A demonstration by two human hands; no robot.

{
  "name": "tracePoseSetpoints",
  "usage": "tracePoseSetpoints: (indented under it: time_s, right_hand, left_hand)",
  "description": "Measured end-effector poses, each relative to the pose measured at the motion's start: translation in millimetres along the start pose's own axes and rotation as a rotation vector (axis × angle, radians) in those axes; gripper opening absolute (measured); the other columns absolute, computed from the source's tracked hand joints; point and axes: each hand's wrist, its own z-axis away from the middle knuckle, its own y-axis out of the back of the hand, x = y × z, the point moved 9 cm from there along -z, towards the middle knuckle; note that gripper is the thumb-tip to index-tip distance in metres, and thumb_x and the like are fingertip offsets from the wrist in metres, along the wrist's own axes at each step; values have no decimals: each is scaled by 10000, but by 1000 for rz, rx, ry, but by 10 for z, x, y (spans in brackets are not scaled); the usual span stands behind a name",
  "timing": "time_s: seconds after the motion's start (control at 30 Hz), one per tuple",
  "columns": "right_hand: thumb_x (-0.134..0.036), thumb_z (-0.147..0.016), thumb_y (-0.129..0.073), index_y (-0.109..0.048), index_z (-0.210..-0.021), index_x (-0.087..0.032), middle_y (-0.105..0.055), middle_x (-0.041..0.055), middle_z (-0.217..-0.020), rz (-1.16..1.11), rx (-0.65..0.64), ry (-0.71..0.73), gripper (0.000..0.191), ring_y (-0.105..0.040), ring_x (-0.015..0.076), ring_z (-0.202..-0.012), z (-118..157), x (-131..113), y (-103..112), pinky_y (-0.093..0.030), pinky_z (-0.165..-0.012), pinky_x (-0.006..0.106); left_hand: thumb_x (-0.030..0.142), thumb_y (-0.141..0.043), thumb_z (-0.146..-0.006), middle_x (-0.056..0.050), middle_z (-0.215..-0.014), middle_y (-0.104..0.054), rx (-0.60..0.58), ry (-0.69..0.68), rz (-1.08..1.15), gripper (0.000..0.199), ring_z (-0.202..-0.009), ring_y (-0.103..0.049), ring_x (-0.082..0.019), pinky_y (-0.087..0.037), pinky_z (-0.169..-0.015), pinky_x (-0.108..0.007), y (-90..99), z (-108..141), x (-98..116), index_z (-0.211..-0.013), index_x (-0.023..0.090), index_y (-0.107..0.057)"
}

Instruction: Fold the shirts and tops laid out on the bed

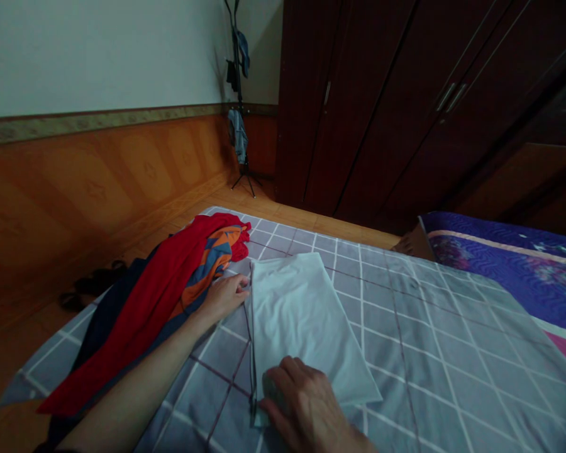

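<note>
A pale, nearly white folded garment (pixel 302 314) lies flat on the checked bed sheet in front of me. My left hand (pixel 227 297) rests by its upper left edge, fingers loosely bent and thumb a little apart, with no cloth visible between them. At the near left corner, my right hand (pixel 306 399) is closed on the garment, its thumb and fingers curled around a bunched bit of cloth. Part of that grip is hidden by the hand itself. Left of my left arm is a heap of clothes, including a red garment (pixel 170 296) and an orange-and-blue patterned piece (pixel 217 251).
The grey checked sheet (pixel 434 352) covers the bed. A purple floral blanket (pixel 509 251) lies on the right. Beyond stand a dark wooden wardrobe (pixel 358 113) and a coat rack (pixel 238 88) with clothes. Dark items (pixel 92 283) lie on the floor at left.
</note>
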Motion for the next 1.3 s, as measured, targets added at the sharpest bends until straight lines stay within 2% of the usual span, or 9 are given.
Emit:
tracePoseSetpoints:
  time_s: [0.1,0.17,0.3,0.4,0.5,0.6,0.97,1.13,1.3]
  right_hand:
    - [-349,-628,-799,-563,-818,-199,-619,33,-793,23,-11,-26,338,-589,222,-675,-115,-68,-170,-419,-527,312]
    - [-344,-594,-815,-556,-801,-201,-612,32,-790,26,18,-41,361,-576,217,-672,-126,-65,-207,-405,-534,307]
    - [-156,-599,-719,-508,-712,-213,-582,7,-738,-15,139,-19,246,-537,172,-637,-75,-50,-217,-348,-519,272]
    - [-75,-620,-612,-477,-681,-207,-559,-3,-705,-79,238,16,198,-512,138,-608,-35,-49,-242,-318,-514,254]
    - [-80,-658,-569,-466,-672,-201,-539,-1,-681,-99,306,54,159,-501,131,-599,-16,-60,-266,-309,-521,252]
    - [-83,-695,-531,-465,-666,-199,-528,1,-656,-121,341,80,137,-495,130,-579,-9,-51,-269,-305,-515,252]
    - [-93,-790,-486,-506,-720,-201,-578,6,-674,-316,445,134,130,-543,117,-589,13,-5,-135,-386,-529,214]
    - [-125,-820,-457,-517,-711,-204,-577,15,-679,-339,409,93,147,-545,123,-598,-11,38,-160,-389,-525,220]
    - [-133,-829,-449,-514,-704,-199,-565,15,-663,-326,407,130,156,-542,123,-601,-3,37,-183,-398,-533,223]
  left_hand:
    - [200,-567,-734,-19,-719,-672,5,-6,10,147,-698,-623,-176,-369,-599,-235,-98,-22,12,-850,181,-655]
    - [189,-557,-731,-5,-704,-668,1,-19,31,110,-689,-619,-164,-359,-586,-225,-124,-47,23,-790,191,-649]
    - [175,-563,-716,7,-656,-652,4,-27,81,66,-652,-607,-151,-356,-566,-213,-135,-125,29,-705,182,-628]
    - [176,-539,-747,9,-676,-652,35,-39,129,79,-655,-603,-138,-368,-578,-204,-147,-177,81,-722,174,-614]
    - [164,-517,-770,8,-716,-652,84,-54,164,86,-679,-598,-131,-375,-605,-201,-176,-199,147,-751,177,-600]
    - [109,-525,-732,3,-729,-653,121,-46,174,107,-689,-596,-137,-369,-618,-209,-214,-193,156,-755,182,-599]
    - [113,-528,-752,19,-641,-610,180,-17,226,112,-628,-580,-137,-357,-601,-217,-245,-61,132,-768,195,-603]
    - [136,-484,-789,-5,-709,-644,137,-45,311,122,-674,-603,-141,-403,-621,-212,-260,-84,175,-804,173,-600]
    - [128,-567,-705,16,-754,-649,-2,-109,364,178,-608,-576,-114,-403,-558,-185,-274,-32,205,-868,169,-623]
